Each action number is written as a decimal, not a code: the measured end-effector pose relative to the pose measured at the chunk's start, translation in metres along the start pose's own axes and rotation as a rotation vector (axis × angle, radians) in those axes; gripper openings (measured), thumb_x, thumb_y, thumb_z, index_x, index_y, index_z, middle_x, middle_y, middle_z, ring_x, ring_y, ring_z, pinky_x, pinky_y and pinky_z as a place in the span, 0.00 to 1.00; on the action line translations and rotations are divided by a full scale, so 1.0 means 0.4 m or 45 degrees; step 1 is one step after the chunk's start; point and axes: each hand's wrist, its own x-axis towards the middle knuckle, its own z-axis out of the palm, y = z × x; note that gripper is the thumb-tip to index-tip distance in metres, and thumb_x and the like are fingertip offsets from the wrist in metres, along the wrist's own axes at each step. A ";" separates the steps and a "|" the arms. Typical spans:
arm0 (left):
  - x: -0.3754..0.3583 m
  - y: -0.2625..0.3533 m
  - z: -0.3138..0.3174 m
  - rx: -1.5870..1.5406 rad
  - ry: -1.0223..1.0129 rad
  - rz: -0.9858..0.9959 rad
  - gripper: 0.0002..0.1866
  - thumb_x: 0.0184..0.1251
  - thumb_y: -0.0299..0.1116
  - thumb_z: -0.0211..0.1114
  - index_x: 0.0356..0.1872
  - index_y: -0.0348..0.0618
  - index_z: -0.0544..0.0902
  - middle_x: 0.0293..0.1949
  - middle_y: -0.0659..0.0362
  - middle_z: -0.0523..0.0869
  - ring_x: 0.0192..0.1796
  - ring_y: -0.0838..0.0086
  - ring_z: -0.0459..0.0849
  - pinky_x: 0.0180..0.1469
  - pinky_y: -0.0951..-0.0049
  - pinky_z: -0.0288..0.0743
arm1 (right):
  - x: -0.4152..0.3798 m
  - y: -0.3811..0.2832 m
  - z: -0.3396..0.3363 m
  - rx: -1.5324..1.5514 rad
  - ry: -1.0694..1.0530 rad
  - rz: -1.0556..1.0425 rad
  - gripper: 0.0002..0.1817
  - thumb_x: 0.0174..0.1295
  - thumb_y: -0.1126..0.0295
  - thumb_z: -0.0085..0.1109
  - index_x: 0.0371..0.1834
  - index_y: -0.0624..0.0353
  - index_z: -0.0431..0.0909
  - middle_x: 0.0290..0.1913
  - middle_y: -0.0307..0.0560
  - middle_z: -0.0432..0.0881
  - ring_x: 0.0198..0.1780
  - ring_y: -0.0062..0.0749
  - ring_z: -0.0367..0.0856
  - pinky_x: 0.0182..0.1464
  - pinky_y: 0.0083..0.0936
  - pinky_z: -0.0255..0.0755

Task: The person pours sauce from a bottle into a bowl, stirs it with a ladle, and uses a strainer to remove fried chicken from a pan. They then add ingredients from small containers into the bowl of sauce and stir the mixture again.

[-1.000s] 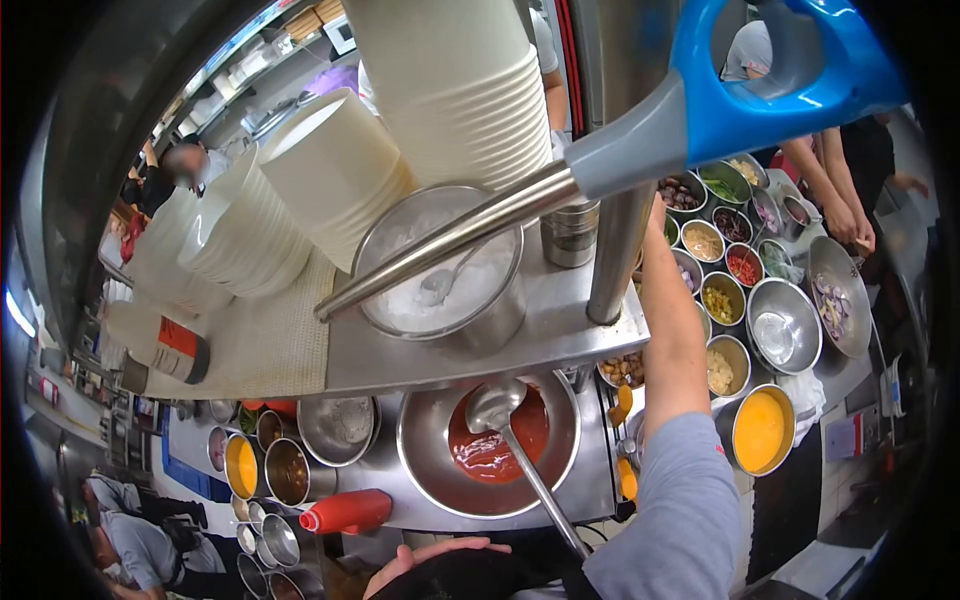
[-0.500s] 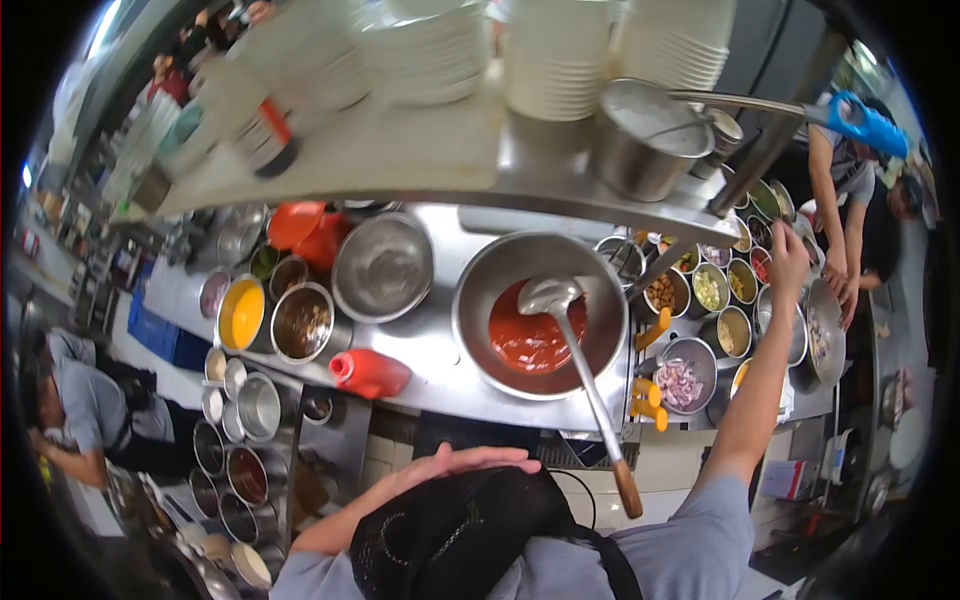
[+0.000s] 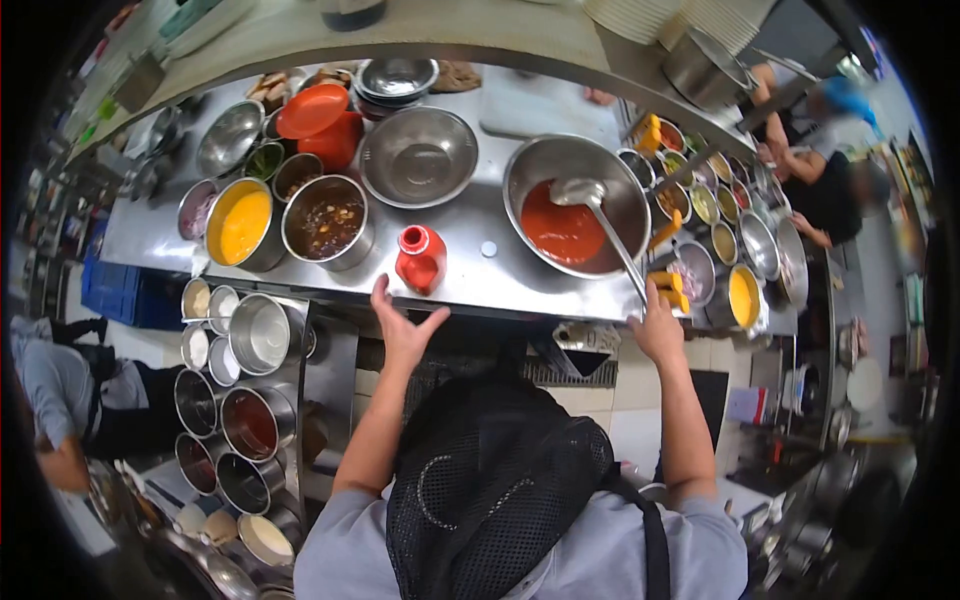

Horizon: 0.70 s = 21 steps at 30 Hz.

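A large steel bowl (image 3: 520,170) holds red sauce (image 3: 560,228). Resting in it is a ladle (image 3: 580,192), its bowl against the sauce and its handle slanting toward me over the rim. My right hand (image 3: 660,325) is closed around the handle, hiding its lower end. My left hand (image 3: 403,328) is spread, thumb and fingers apart, just on the near side of a red plastic bottle (image 3: 421,262). The bottle appears upright with its mouth uncapped, and I see no contact with it. A small white round piece (image 3: 489,248) lies between bottle and bowl.
Left of the bottle are a pot of brown sauce (image 3: 325,222), a pot of yellow liquid (image 3: 240,225) and an empty steel bowl (image 3: 418,155). Ingredient tubs (image 3: 692,270) crowd the right. A shelf (image 3: 480,45) overhangs the back; a co-worker (image 3: 835,195) stands at right.
My right hand has come down from the ingredient tubs onto the ladle handle. My left hand has moved forward beside the bottle. The view has shifted, bringing the counter more into sight.
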 end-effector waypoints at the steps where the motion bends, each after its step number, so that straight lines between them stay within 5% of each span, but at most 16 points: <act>1: 0.032 0.007 0.010 0.101 -0.028 0.032 0.65 0.43 0.41 0.87 0.75 0.30 0.48 0.74 0.38 0.57 0.76 0.48 0.59 0.78 0.51 0.54 | 0.018 0.006 0.016 -0.006 0.033 0.010 0.38 0.62 0.63 0.65 0.75 0.53 0.60 0.58 0.68 0.78 0.54 0.65 0.81 0.52 0.54 0.77; 7: 0.124 -0.027 0.115 -0.318 0.125 0.068 0.64 0.41 0.40 0.88 0.76 0.38 0.51 0.73 0.43 0.64 0.73 0.52 0.67 0.75 0.57 0.61 | -0.042 -0.001 0.023 0.119 0.181 0.010 0.27 0.67 0.68 0.57 0.70 0.55 0.66 0.50 0.67 0.82 0.51 0.66 0.82 0.52 0.55 0.75; 12: 0.151 -0.038 0.114 -0.111 0.053 -0.012 0.53 0.43 0.40 0.87 0.70 0.41 0.63 0.62 0.45 0.78 0.64 0.54 0.79 0.66 0.59 0.72 | -0.133 -0.001 0.022 0.503 0.297 -0.077 0.25 0.69 0.69 0.57 0.69 0.60 0.69 0.52 0.71 0.82 0.51 0.67 0.81 0.52 0.49 0.75; 14: 0.164 -0.006 0.102 -0.101 0.000 -0.058 0.49 0.43 0.40 0.87 0.67 0.41 0.67 0.59 0.45 0.81 0.61 0.54 0.82 0.63 0.60 0.75 | -0.164 -0.016 0.006 0.536 0.268 -0.024 0.24 0.70 0.70 0.57 0.68 0.63 0.70 0.49 0.70 0.83 0.47 0.62 0.84 0.51 0.45 0.75; 16: 0.179 0.058 0.077 0.022 -0.098 0.035 0.43 0.44 0.40 0.86 0.62 0.42 0.71 0.55 0.47 0.85 0.57 0.55 0.85 0.59 0.59 0.77 | -0.183 -0.026 -0.008 0.841 -0.001 0.174 0.23 0.72 0.70 0.57 0.67 0.65 0.70 0.41 0.61 0.85 0.36 0.44 0.85 0.39 0.37 0.77; 17: 0.190 0.101 0.062 0.095 -0.178 0.038 0.43 0.44 0.41 0.85 0.62 0.42 0.72 0.54 0.47 0.85 0.56 0.53 0.85 0.58 0.59 0.78 | -0.196 -0.032 -0.022 1.185 -0.155 0.239 0.23 0.73 0.68 0.57 0.69 0.64 0.69 0.33 0.47 0.81 0.25 0.24 0.77 0.27 0.27 0.73; 18: 0.217 0.152 0.048 0.106 -0.179 0.053 0.43 0.44 0.41 0.85 0.62 0.42 0.72 0.54 0.47 0.85 0.56 0.53 0.85 0.58 0.59 0.78 | -0.202 -0.022 -0.004 1.481 -0.215 0.187 0.23 0.75 0.66 0.54 0.70 0.61 0.68 0.29 0.37 0.74 0.20 0.16 0.70 0.20 0.19 0.66; 21: 0.311 0.279 0.029 0.534 -0.569 0.372 0.43 0.41 0.46 0.83 0.60 0.41 0.73 0.50 0.46 0.86 0.52 0.49 0.85 0.54 0.55 0.79 | -0.212 -0.011 -0.041 1.646 -0.368 0.209 0.21 0.76 0.64 0.52 0.68 0.60 0.69 0.28 0.35 0.71 0.18 0.17 0.68 0.19 0.19 0.67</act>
